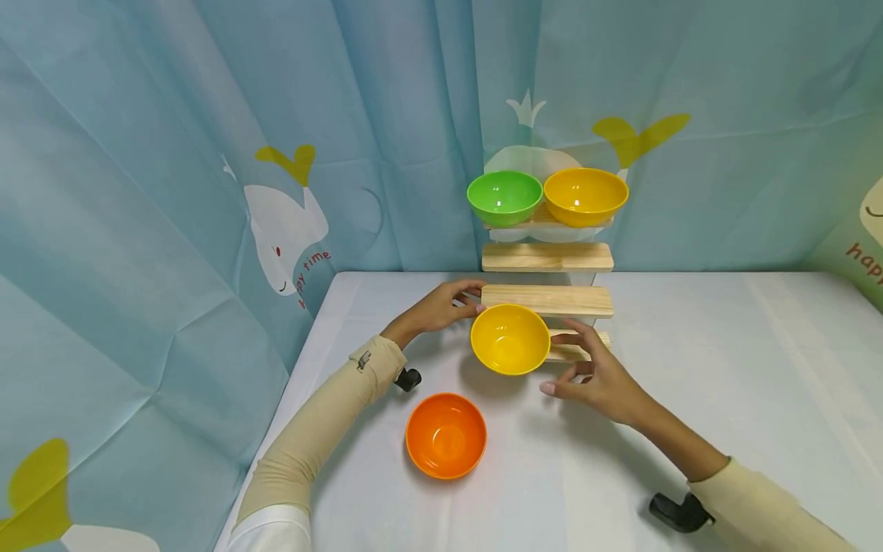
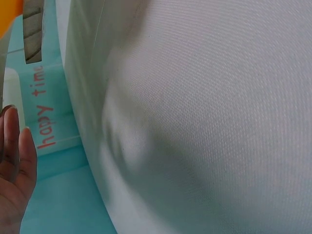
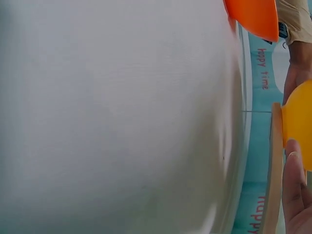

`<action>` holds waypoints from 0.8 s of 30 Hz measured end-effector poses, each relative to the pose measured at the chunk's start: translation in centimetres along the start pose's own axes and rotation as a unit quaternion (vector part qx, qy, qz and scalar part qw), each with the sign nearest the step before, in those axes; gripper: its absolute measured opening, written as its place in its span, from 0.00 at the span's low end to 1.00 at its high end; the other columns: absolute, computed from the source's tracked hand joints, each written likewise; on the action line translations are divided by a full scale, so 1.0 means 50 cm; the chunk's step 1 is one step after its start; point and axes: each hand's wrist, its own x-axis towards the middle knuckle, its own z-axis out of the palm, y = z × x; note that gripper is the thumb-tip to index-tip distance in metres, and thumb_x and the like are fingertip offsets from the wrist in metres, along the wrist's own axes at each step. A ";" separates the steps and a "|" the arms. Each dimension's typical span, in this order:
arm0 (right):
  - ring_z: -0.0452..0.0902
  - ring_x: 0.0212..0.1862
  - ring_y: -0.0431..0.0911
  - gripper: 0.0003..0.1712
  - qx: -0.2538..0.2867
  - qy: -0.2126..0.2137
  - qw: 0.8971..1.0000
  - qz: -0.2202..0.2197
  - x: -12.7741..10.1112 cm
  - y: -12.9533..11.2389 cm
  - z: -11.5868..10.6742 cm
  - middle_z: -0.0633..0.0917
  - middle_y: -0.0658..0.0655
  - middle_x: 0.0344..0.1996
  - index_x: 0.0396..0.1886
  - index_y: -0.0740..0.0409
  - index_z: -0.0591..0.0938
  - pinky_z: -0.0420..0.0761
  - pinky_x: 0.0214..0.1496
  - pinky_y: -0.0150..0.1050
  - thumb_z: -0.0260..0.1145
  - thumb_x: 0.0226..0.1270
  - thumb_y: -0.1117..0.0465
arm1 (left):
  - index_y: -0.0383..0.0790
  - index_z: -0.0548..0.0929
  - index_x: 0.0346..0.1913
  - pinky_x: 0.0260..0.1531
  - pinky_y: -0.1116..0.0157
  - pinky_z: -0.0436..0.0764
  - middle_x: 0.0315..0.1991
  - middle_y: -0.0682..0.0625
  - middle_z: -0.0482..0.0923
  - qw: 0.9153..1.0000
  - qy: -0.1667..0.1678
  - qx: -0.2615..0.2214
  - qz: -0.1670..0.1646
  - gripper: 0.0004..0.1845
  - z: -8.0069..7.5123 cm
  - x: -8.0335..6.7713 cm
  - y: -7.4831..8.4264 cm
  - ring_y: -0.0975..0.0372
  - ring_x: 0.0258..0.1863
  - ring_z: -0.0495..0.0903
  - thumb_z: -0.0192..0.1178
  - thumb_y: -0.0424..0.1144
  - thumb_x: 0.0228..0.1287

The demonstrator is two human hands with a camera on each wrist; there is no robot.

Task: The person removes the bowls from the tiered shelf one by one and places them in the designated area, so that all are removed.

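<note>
Orange bowl (image 1: 445,435) sitting nearest; beyond it, both hands (image 1: 441,307) (image 1: 599,376), fingers apart, flanking yellow bowl (image 1: 510,339), barely touching — bowl could be slipping off the wooden step (image 1: 576,351).

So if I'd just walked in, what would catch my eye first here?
Probably the bright yellow bowl in the middle, on the lowest step of a small wooden stepped rack, with the left hand and right hand on either side of it. Next, the orange bowl sitting alone on the white table in front, and the green bowl beside an orange-yellow bowl on the top step.
</note>
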 end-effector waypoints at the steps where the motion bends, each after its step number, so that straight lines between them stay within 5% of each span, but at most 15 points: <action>1: 0.83 0.32 0.54 0.58 0.000 0.000 1.000 0.001 0.004 0.001 0.002 0.64 0.65 0.63 0.74 0.42 0.48 0.83 0.34 0.41 0.76 0.52 0.63 | 0.35 0.64 0.69 0.48 0.66 0.77 0.61 0.39 0.70 1.000 0.000 0.000 0.000 0.29 0.000 0.000 -0.001 0.52 0.54 0.75 0.57 0.39 0.69; 17: 0.80 0.35 0.55 0.67 0.017 -0.012 1.000 0.015 0.054 0.000 0.037 0.59 0.67 0.67 0.75 0.44 0.42 0.82 0.40 0.40 0.79 0.45 0.61 | 0.35 0.63 0.69 0.49 0.66 0.77 0.61 0.40 0.69 1.000 -0.005 -0.005 -0.001 0.29 -0.002 0.003 -0.006 0.54 0.54 0.75 0.57 0.39 0.69; 24: 0.73 0.52 0.55 0.71 -0.030 0.005 0.999 0.015 0.066 0.004 0.049 0.56 0.58 0.70 0.76 0.44 0.42 0.81 0.46 0.41 0.82 0.41 0.55 | 0.36 0.64 0.69 0.48 0.67 0.78 0.61 0.40 0.70 1.000 -0.003 0.000 0.002 0.29 -0.002 0.002 -0.005 0.54 0.54 0.75 0.57 0.39 0.69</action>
